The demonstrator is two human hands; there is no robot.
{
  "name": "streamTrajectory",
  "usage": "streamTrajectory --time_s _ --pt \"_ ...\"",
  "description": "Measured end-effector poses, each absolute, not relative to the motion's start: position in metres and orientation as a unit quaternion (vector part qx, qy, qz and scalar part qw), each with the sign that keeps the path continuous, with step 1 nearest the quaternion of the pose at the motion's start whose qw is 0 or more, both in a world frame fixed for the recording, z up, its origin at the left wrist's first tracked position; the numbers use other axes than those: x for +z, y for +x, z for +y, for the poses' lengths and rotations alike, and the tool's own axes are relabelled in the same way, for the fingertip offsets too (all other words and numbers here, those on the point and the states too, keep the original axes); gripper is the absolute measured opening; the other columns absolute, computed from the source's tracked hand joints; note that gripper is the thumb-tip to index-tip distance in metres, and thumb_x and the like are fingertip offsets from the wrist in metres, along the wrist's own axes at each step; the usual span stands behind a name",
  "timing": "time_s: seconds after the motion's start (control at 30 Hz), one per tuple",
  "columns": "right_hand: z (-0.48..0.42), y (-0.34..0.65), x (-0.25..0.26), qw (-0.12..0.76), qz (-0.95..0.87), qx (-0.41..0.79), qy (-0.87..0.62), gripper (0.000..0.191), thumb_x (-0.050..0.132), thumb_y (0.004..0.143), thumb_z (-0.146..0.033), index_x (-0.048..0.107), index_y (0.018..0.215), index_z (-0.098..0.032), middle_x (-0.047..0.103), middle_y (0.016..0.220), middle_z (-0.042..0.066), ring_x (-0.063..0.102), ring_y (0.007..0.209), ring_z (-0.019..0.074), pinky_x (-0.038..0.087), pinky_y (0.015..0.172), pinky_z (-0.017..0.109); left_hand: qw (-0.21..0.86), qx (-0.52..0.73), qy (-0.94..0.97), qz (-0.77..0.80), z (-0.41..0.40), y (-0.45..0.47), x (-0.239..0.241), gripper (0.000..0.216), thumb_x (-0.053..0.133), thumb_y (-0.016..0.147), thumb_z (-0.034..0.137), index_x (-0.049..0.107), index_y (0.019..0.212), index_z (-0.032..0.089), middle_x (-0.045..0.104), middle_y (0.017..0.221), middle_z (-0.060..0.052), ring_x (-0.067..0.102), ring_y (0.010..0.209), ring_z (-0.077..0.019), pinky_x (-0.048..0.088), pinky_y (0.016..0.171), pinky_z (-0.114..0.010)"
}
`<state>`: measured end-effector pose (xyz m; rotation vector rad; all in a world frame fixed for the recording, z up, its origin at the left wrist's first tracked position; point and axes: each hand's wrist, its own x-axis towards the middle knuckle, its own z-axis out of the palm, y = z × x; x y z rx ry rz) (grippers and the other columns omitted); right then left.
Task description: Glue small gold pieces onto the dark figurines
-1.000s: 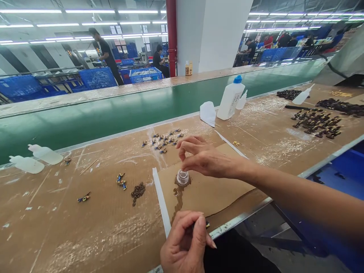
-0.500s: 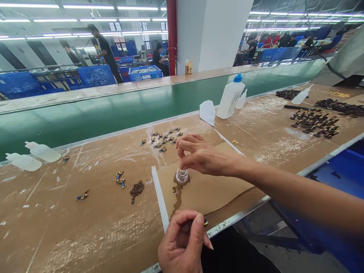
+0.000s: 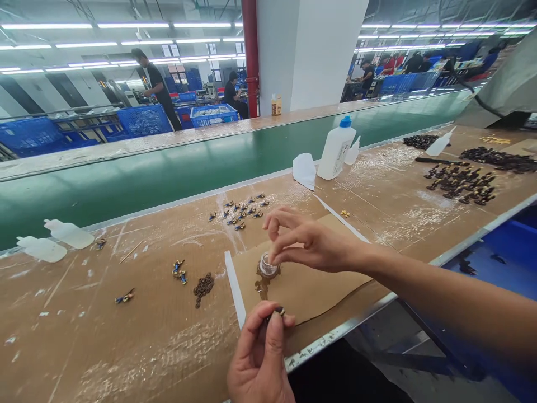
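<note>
Low at the front, my left hand [image 3: 264,358] pinches a small dark figurine part [image 3: 279,311] between thumb and forefinger; most of it is hidden by the fingers. My right hand [image 3: 304,240] is over a small clear cup [image 3: 268,265], its thumb and forefinger pinched together at the rim. Whatever those fingertips hold is too small to make out. The cup stands on a cardboard sheet [image 3: 310,294] with a wet brown stain beside it. Left of the sheet lies a pile of small brown rings [image 3: 204,286], and near it are small blue-and-yellow figurines [image 3: 179,272].
Several more figurines [image 3: 239,212] lie behind the cup. A large blue-capped bottle [image 3: 335,151] stands at the back, and squeeze bottles [image 3: 69,234] lie at left. Dark figurines [image 3: 461,182] cover the right side. A green conveyor belt [image 3: 188,162] runs beyond the table.
My left hand has risen slightly and turned, showing more of the dark part's top. My right hand has dropped closer to the cup, fingertips now at its rim.
</note>
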<state>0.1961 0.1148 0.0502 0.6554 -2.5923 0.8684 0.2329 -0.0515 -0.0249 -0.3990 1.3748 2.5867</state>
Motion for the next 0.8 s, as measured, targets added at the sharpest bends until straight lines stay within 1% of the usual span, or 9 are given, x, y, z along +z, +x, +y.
streamTrajectory --time_s 0.07,0.13,0.2,0.3,0.4,0.57,0.67,0.8 --pt "0.112 0.209 0.049 0.170 -0.890 0.375 0.199 0.006 0.065 0.080 -0.016 0.070 0.079 -0.016 0.047 0.082 0.002 0.047 0.096 0.0161 0.037 0.092 0.036 0.100 0.875 -0.159 0.447 -0.051 0.231 -0.020 0.037 0.089 0.038 0.033 0.072 0.069 0.020 0.070 0.068 0.000 0.066 0.059 -0.0129 0.055 0.064 -0.018" --pt "0.109 0.222 0.042 0.178 -0.868 0.434 0.164 0.004 0.066 0.079 -0.016 0.070 0.079 -0.017 0.045 0.081 0.001 0.048 0.096 0.0153 0.038 0.093 0.035 0.116 0.875 -0.173 0.438 -0.049 0.230 -0.015 0.040 0.090 0.034 0.033 0.071 0.068 0.020 0.070 0.064 0.000 0.066 0.057 -0.0127 0.055 0.062 -0.017" --pt "0.106 0.235 0.031 0.193 -0.843 0.483 0.135 0.004 0.065 0.080 -0.018 0.069 0.077 -0.017 0.044 0.081 0.000 0.049 0.097 0.0148 0.039 0.093 0.033 0.140 0.874 -0.175 0.432 -0.048 0.230 -0.013 0.040 0.090 0.034 0.032 0.071 0.066 0.020 0.069 0.062 -0.001 0.065 0.054 -0.0119 0.054 0.059 -0.017" --pt "0.101 0.251 0.016 0.214 -0.816 0.528 0.098 0.005 0.064 0.082 -0.019 0.068 0.079 -0.018 0.045 0.085 0.001 0.049 0.104 0.0150 0.040 0.094 0.031 0.177 0.879 -0.149 0.416 -0.046 0.232 -0.015 0.036 0.089 0.039 0.032 0.071 0.067 0.019 0.068 0.060 -0.002 0.061 0.051 -0.0089 0.052 0.058 -0.015" --pt "0.097 0.260 0.009 0.217 -0.815 0.530 0.085 0.006 0.063 0.083 -0.018 0.068 0.081 -0.019 0.046 0.088 0.002 0.050 0.108 0.0158 0.041 0.095 0.031 0.191 0.886 -0.116 0.407 -0.044 0.233 -0.019 0.032 0.087 0.044 0.032 0.072 0.069 0.018 0.064 0.055 -0.001 0.055 0.049 -0.0058 0.048 0.056 -0.013" --pt "0.095 0.264 0.015 0.212 -0.830 0.503 0.115 0.010 0.059 0.084 -0.013 0.067 0.083 -0.019 0.050 0.088 0.003 0.052 0.109 0.0171 0.045 0.094 0.032 0.206 0.883 -0.100 0.410 -0.043 0.236 -0.021 0.027 0.085 0.049 0.032 0.072 0.068 0.018 0.057 0.047 0.001 0.050 0.046 -0.0043 0.043 0.052 -0.012" --pt "0.094 0.263 0.019 0.202 -0.831 0.500 0.135 0.011 0.057 0.085 -0.011 0.066 0.084 -0.016 0.056 0.089 0.005 0.056 0.103 0.0156 0.048 0.092 0.031 0.211 0.882 -0.091 0.412 -0.044 0.236 -0.021 0.025 0.084 0.052 0.031 0.072 0.070 0.018 0.055 0.046 0.001 0.050 0.047 -0.0048 0.042 0.052 -0.013" --pt "0.091 0.262 0.022 0.190 -0.840 0.489 0.138 0.011 0.056 0.086 -0.011 0.066 0.083 -0.015 0.063 0.092 0.006 0.061 0.093 0.0128 0.051 0.085 0.026 0.219 0.879 -0.090 0.415 -0.045 0.236 -0.022 0.025 0.084 0.052 0.031 0.071 0.070 0.019 0.054 0.046 0.002 0.050 0.047 -0.0051 0.041 0.052 -0.014"
